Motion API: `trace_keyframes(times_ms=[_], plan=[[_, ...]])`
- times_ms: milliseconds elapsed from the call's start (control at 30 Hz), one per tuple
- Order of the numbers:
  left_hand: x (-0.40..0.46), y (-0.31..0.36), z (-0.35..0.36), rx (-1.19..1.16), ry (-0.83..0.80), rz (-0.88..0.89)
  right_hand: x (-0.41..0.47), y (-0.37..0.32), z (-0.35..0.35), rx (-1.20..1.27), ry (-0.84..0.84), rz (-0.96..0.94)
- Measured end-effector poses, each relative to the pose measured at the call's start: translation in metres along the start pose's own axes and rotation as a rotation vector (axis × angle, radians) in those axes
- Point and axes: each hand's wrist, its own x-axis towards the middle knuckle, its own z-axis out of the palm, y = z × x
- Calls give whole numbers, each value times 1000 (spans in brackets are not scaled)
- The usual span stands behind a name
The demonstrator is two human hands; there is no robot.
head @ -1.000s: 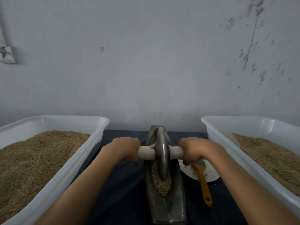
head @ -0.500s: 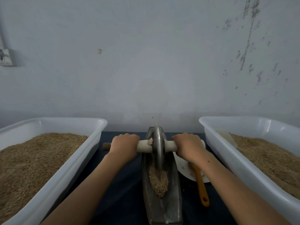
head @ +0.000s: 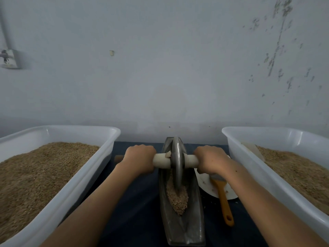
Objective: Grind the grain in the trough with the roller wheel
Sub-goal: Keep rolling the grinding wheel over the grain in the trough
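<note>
Trough (head: 179, 227) set lengthwise on dark cloth (head: 138, 211), between two white bins, far end close to the wall (head: 160, 68). Wheel (head: 176, 163) standing upright in the far half of the trough, rim down among the grain (head: 178, 198). Grain heaped along the trough floor from under the wheel toward the near end; near tip of the trough bare.

Pale axle (head: 161, 160) run through the wheel hub, level, crosswise to the trough. Left hand (head: 139, 158) wrapped around the axle left of the wheel, fingers curled over the top, knuckles up. Darker axle end protruding beyond the left hand. Right hand (head: 211, 159) wrapped around the axle right of the wheel, fingers likewise closed around it. Both forearms extended forward from the lower corners.

Left bin (head: 58, 202) filled with grain nearly to the rim. Right bin (head: 277, 191) likewise holding grain, with a pale scoop-like piece at its far inner corner; nature of that piece not determinable.

White plate (head: 206, 184) on the cloth just right of the trough, partly under the right wrist. Brush (head: 223, 198) with orange handle lying across the plate, bristle end on the plate, handle end pointing toward the near side and resting on the cloth. Scattered crumbs on the plate.

Socket (head: 8, 58) mounted on the wall at upper left. Peeling marks on the wall at upper right.
</note>
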Motion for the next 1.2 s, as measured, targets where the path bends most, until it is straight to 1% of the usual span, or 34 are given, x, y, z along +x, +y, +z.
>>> trace_keyframes(times_ms=[67,100,133,167,233,367,433,500,567,633,700,800,833,867,933,1100,1133,1200], plan=[[1,2,4,-6,95,-22,2,-3,5,-14,163,7],[0,3,5,-9,129,-31,3,-5,7,-10,218,10],[0,3,5,-8,148,-36,3,-5,8,-5,247,12],[0,3,5,-5,145,-32,4,-5,8,-5,242,11],[0,2,3,6,77,-2,3,-2,5,-4,149,-5],[-3,-2,-6,-36,-167,40,-3,4,-5,53,-172,-33],[-3,-4,-8,-93,-280,41,-5,4,-6,80,-243,-25],[-3,-4,-9,-110,-311,36,-5,2,-5,92,-245,-22],[-3,-2,-8,-84,-253,14,-4,3,-5,87,-207,-26],[-3,1,-7,-30,-143,-11,-4,2,-5,57,-136,-32],[-2,3,-3,10,-36,-27,-2,0,-1,27,-17,-22],[-2,6,3,34,122,-49,-1,-3,10,42,229,-2],[-2,7,5,40,164,-53,-1,-3,12,61,279,-6],[-2,8,5,47,184,-52,-1,-2,12,73,293,-11],[-1,7,4,51,131,-37,-1,1,10,73,224,-24],[-4,-2,-8,-59,-210,10,-5,2,-6,31,-159,-37],[-4,-4,-8,-83,-251,17,-5,2,-7,51,-206,-28],[-5,-4,-8,-99,-285,18,-6,2,-8,79,-243,-18]])
